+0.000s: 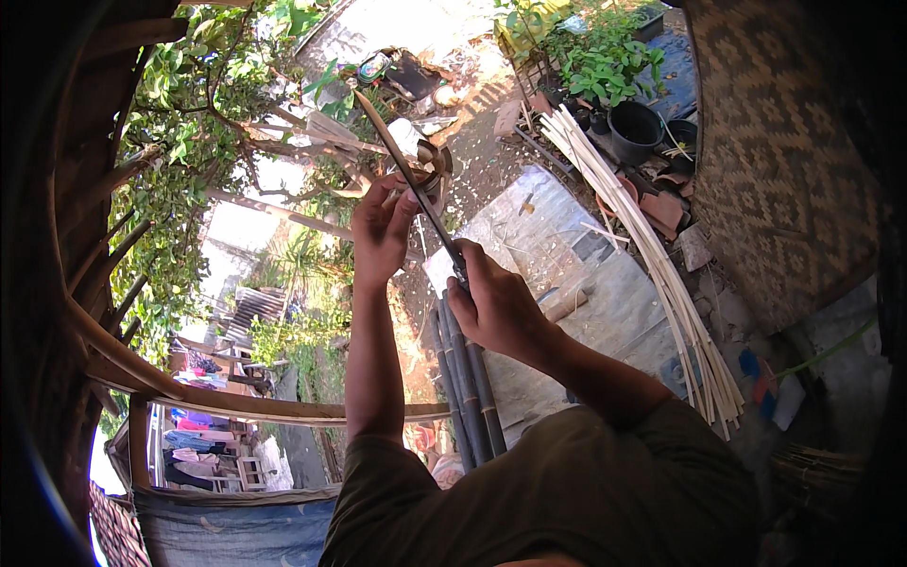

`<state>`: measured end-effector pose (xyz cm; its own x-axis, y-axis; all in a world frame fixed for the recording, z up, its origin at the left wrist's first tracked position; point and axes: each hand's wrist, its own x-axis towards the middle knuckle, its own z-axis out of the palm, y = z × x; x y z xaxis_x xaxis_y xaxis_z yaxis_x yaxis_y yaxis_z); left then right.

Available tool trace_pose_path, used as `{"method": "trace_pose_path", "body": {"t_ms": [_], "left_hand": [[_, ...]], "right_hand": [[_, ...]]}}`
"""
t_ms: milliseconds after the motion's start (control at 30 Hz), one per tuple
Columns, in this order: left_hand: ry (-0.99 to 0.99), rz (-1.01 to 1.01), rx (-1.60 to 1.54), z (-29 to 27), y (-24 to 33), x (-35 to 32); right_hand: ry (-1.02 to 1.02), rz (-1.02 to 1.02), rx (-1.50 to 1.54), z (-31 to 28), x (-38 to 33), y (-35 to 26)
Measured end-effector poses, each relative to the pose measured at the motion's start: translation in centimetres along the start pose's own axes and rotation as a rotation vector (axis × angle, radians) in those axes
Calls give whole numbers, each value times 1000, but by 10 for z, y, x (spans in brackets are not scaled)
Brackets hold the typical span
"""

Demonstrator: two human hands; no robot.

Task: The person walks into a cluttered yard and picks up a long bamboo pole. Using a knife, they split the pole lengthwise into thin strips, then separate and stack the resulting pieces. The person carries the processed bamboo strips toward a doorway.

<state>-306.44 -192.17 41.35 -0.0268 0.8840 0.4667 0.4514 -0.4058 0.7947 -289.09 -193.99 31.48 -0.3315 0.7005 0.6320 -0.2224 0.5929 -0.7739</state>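
Note:
My left hand [381, 230] is raised and closed around the middle of a long, thin dark strip [392, 142] that slants from the upper left down to the right. A pale round bamboo piece [430, 175] sits just beyond its fingers. My right hand [496, 304] grips the strip's lower end, fingers curled tight. Directly below both hands, several dark bamboo poles [465, 378] lie side by side, running down toward my body. Whether the strip is a blade or a bamboo sliver I cannot tell.
A bundle of pale split bamboo slats [652, 255] lies on the right beside a grey tarp [576, 283]. A black pot [635, 128] and potted plants [600, 66] stand beyond it. A woven mat panel [784, 142] fills the right; a curved bamboo rail [236, 402] runs left.

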Motion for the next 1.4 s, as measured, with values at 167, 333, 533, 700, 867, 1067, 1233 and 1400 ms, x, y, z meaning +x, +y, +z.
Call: {"method": "trace_pose_path", "body": {"t_ms": [167, 333, 533, 700, 867, 1067, 1233, 1400], "left_hand": [[-5, 12, 18, 0, -5, 4], [-11, 33, 22, 4, -9, 8], [-7, 16, 30, 7, -8, 9], [-3, 14, 17, 5, -10, 9], [29, -3, -75, 14, -10, 15], [12, -9, -59, 26, -12, 28], [-45, -99, 87, 25, -1, 36], [49, 20, 345, 17, 36, 58]], "right_hand": [[42, 28, -26, 1, 2, -4], [12, 66, -101, -2, 0, -1], [18, 85, -124, -4, 0, 0], [39, 6, -151, -2, 3, 5], [76, 46, -64, 1, 5, 3], [55, 142, 132, -15, 13, -4], [35, 234, 210, -30, 12, -1], [35, 271, 229, -36, 10, -2]]}}
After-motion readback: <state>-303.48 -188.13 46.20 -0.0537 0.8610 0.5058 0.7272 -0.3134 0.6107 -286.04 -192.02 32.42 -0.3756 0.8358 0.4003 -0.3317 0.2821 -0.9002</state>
